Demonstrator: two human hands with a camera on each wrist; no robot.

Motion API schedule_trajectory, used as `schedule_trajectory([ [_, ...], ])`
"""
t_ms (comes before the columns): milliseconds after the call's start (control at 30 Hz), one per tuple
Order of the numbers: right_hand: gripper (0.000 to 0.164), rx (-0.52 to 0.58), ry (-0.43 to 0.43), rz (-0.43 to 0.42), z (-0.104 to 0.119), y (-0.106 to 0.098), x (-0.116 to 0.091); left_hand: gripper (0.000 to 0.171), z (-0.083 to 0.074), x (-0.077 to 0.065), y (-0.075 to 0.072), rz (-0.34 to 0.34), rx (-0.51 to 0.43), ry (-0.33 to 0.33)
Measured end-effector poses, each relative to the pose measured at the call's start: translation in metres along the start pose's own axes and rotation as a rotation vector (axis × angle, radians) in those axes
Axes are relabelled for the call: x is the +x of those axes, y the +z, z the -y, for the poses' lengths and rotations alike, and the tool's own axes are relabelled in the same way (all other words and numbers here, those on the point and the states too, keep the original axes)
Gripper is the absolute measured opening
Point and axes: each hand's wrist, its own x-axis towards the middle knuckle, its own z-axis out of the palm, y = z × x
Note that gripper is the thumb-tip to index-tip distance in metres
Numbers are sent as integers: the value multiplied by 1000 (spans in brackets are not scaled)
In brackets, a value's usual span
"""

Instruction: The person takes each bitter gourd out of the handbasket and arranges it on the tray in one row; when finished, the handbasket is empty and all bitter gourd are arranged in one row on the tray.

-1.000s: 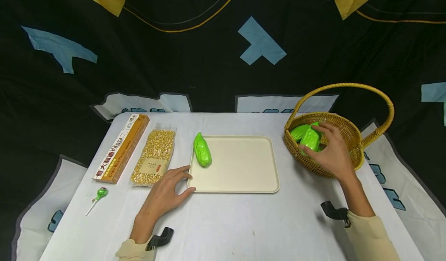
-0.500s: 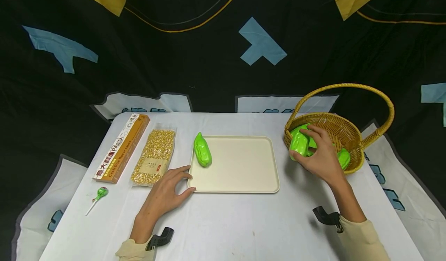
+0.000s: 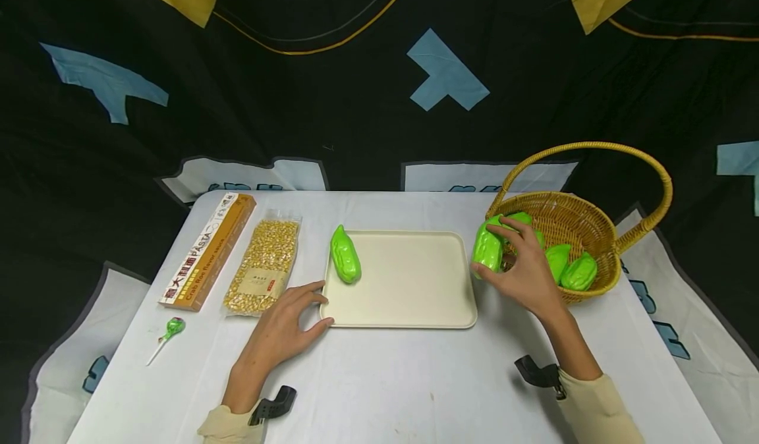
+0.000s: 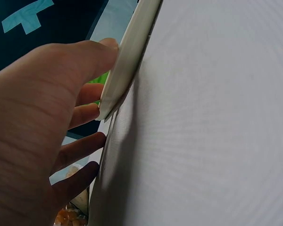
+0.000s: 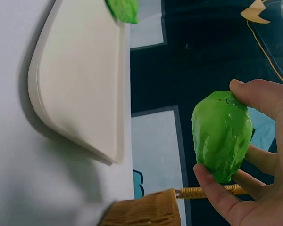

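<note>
My right hand (image 3: 524,266) pinches a shiny green pepper-like vegetable (image 3: 488,246) between thumb and fingers. It is in the air by the basket's left rim; the right wrist view shows the same green vegetable (image 5: 221,136) with its ridged skin. Several more green vegetables (image 3: 580,273) lie in the yellow wicker basket (image 3: 607,230). Another green vegetable (image 3: 345,255) rests at the left end of the cream tray (image 3: 409,282). With fingers spread and slightly bent, my left hand (image 3: 284,329) touches the tray's near-left corner; in the left wrist view its thumb meets the tray rim (image 4: 127,56).
Left of the tray lie a clear bag of corn kernels (image 3: 263,266), a pasta box (image 3: 207,253) and a green-wrapped lollipop (image 3: 172,329). The basket's tall handle (image 3: 584,145) arches over it. A white cloth covers the table (image 3: 403,385). Behind hangs a black curtain (image 3: 356,114).
My right hand has moved left with the vegetable from inside the basket to its left rim, uncovering the other green vegetables there. My left hand stays at the tray.
</note>
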Motion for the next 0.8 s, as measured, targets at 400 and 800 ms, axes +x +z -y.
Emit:
schedule_trajectory([
  [400, 78, 140, 22, 97, 11, 29, 5, 37, 1, 0, 1, 3, 9, -9],
  [800, 79, 172, 6, 134, 22, 57, 9, 36, 0, 0, 1, 7, 22, -12],
])
